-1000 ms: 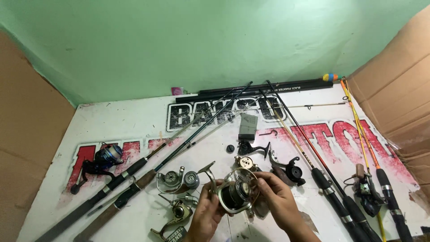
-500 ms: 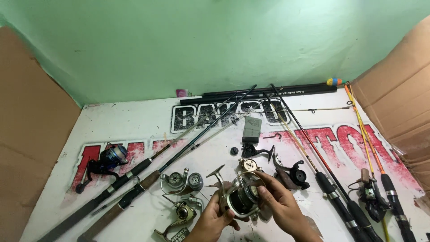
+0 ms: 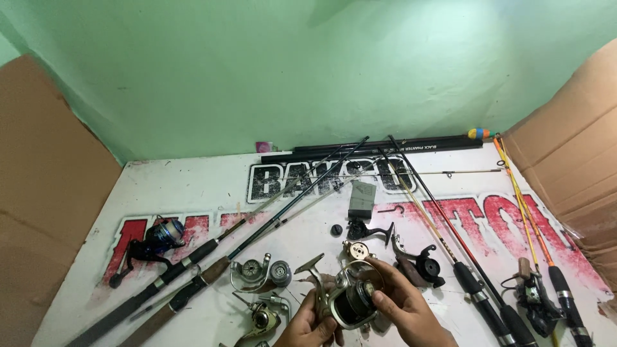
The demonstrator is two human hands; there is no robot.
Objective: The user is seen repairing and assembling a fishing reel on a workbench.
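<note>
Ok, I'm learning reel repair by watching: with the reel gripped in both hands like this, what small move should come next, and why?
Probably tilt the spinning reel up towards the camera. The left hand grips it from below and the right hand has fingers on its dark spool, but it sits low at the picture's edge, so its parts are hard to see. Loose parts lie just beyond on the white board.

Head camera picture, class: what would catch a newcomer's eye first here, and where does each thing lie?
First, the two hands at the bottom centre, left hand and right hand, holding a spinning reel between them. Around them, fishing rods fan across the white board, with loose reels just left of the hands. Behind stands a bright green wall.
</note>
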